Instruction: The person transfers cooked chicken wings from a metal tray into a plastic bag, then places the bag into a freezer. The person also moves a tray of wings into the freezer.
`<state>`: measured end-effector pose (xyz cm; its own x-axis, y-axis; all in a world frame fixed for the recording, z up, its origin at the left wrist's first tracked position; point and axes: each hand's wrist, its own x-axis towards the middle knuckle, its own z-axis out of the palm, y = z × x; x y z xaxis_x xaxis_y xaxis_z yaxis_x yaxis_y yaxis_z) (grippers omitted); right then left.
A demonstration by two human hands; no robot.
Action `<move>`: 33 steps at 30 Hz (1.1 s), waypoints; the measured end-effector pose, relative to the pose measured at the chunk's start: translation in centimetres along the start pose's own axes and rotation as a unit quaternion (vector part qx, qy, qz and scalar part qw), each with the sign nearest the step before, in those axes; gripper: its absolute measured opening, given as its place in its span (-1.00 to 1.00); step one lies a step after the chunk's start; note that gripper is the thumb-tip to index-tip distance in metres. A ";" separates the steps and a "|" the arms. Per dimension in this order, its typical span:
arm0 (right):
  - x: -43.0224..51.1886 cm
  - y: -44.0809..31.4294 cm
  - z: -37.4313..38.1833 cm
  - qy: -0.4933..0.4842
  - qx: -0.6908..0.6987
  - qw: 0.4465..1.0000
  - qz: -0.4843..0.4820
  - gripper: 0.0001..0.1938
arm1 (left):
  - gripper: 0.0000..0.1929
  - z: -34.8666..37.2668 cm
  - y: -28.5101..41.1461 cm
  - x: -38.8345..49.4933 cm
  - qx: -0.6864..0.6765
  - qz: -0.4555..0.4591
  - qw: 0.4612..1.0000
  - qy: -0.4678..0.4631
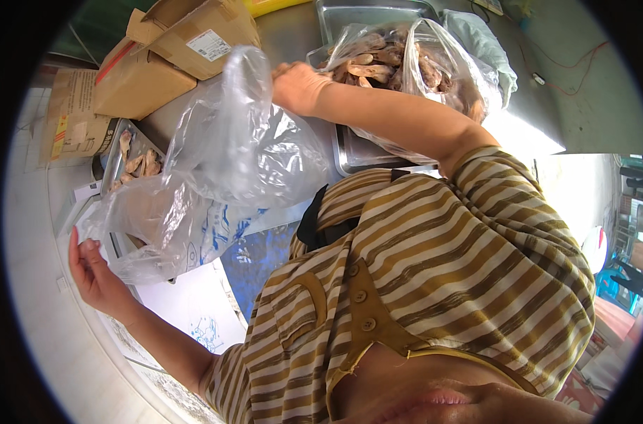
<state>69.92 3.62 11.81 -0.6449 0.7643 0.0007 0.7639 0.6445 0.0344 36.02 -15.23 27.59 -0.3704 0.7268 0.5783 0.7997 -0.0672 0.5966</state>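
A large clear plastic bag (247,153) with blue print on its lower part stretches between my hands. My right hand (299,87), fingers curled, grips the bag's upper right edge. At the bag's lower left edge is my left hand (96,275), with two digits raised and apart; whether it pinches the film cannot be told. Behind my right forearm, an open clear plastic bag (427,58) full of brownish meat pieces (371,69), seemingly poultry parts, rests over a metal tray (348,153). Similar pieces (141,163) lie in a smaller metal tray (115,151) at the left.
Opened cardboard boxes (146,79) stand at the upper left. Another metal tray (374,8) lies at the back of the metal table (284,32). A pale plastic bag (477,42) sits beside the full bag, and a thin red cable (570,94) runs at the upper right.
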 end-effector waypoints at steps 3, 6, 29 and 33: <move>-3.7 2.5 -3.6 -0.019 -0.015 0.998 0.064 -0.77 | -0.70 0.1 1.7 -0.1 -0.059 0.000 0.998 0.038; -7.6 7.9 -3.1 -0.008 0.008 0.993 0.118 -0.77 | -0.71 0.7 2.8 -0.4 -0.088 0.012 0.996 0.014; -7.0 -2.0 -12.2 0.325 0.111 0.885 -0.314 -0.45 | -0.73 1.9 6.0 -2.1 -0.144 0.069 0.986 -0.044; -4.8 -5.6 -11.0 0.108 0.069 0.956 -0.263 -0.37 | -0.74 0.4 6.2 -1.1 -0.048 0.080 0.996 0.005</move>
<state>68.45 -3.97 22.60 -0.9201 0.3200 0.2258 0.3183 0.9469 -0.0447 41.59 -16.14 30.47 -0.2478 0.6944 0.6756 0.8006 -0.2459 0.5465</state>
